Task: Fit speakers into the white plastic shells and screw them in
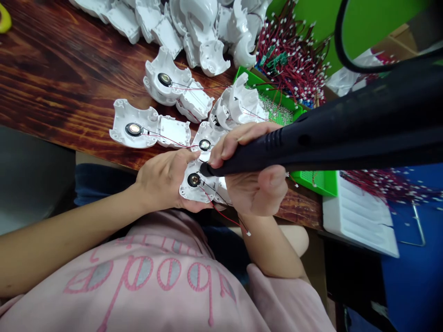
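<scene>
My left hand (164, 177) is closed around a white plastic shell half (187, 191) close to my body. A small round speaker (194, 180) sits inside this shell, and its red and black wires trail right to a small white connector (248, 233). My right hand (258, 189) grips a dark power screwdriver (311, 131), fingers above and thumb below. The tool's nose (206, 169) is over the shell beside the speaker; its bit and any screw cannot be made out. Just behind lies another shell with a speaker (205, 145), partly covered by my fingers.
More white shells with speakers (133, 129) lie on the wooden table (51, 87), with a pile of shells (194, 27) behind. A green basket (290, 110) holds small metal parts. Bundles of red wires (294, 60), a white foam tray (363, 216) and a black cable (341, 41) are to the right.
</scene>
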